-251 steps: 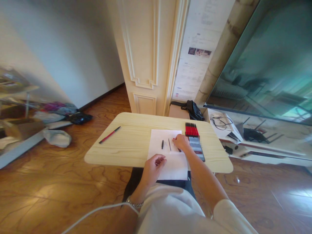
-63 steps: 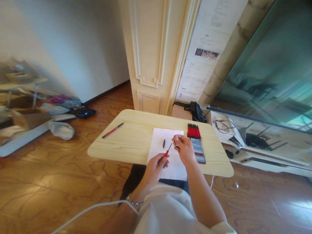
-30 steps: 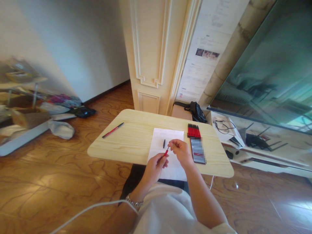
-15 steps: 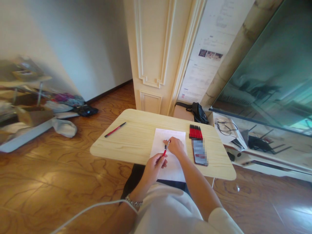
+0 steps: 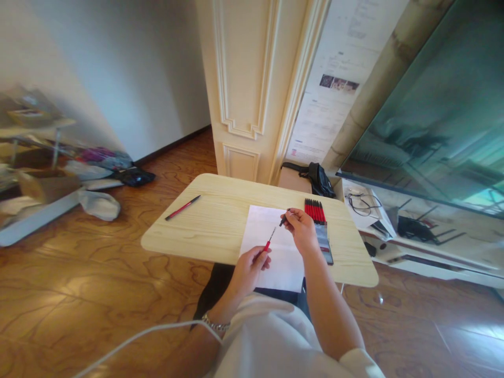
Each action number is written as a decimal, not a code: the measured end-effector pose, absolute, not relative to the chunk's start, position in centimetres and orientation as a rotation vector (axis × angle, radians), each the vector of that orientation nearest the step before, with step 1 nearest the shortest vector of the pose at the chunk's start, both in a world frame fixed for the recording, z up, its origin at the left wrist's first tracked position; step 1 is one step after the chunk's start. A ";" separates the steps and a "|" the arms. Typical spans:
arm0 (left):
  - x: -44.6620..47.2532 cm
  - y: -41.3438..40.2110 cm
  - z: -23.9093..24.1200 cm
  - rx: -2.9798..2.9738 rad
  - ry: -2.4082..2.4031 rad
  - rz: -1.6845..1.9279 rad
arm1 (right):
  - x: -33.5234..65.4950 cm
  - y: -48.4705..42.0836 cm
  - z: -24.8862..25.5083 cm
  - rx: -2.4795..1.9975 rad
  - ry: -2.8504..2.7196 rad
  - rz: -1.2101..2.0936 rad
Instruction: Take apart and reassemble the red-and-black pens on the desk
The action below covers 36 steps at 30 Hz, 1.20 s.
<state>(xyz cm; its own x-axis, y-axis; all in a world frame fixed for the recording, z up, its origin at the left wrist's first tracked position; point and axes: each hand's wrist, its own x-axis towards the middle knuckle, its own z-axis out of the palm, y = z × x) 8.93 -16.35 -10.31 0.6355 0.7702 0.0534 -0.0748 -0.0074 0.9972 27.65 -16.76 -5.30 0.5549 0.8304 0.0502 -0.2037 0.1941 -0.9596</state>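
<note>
My left hand (image 5: 255, 262) is closed on a red pen barrel (image 5: 267, 246), whose thin refill (image 5: 273, 233) sticks out at the top, pointing up and right. In the fingertips of my right hand (image 5: 299, 226) is a small black pen part (image 5: 284, 219), apart from the refill's tip. Both hands are above a white sheet of paper (image 5: 252, 223) on the light wooden table (image 5: 220, 210). Partly behind my right hand lies a phone (image 5: 325, 247), and just beyond it is a row of red pens with black ends (image 5: 315, 210).
One red and black pen (image 5: 183, 208) lies alone at the table's left. A black bag (image 5: 319, 179) and a white box with a cable (image 5: 364, 205) stand past the right edge. Bags and boxes (image 5: 51, 184) crowd the floor at far left. A white cable (image 5: 145, 331) crosses my left forearm.
My right hand has moved right and up, away from the red barrel, with the black part in its fingers. The bare refill now shows clearly. My left hand has stayed nearly still.
</note>
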 end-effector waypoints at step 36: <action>9.3 -16.9 -10.4 1.399 0.580 0.666 | 24.9 -20.0 -5.8 -1.217 -0.899 0.846</action>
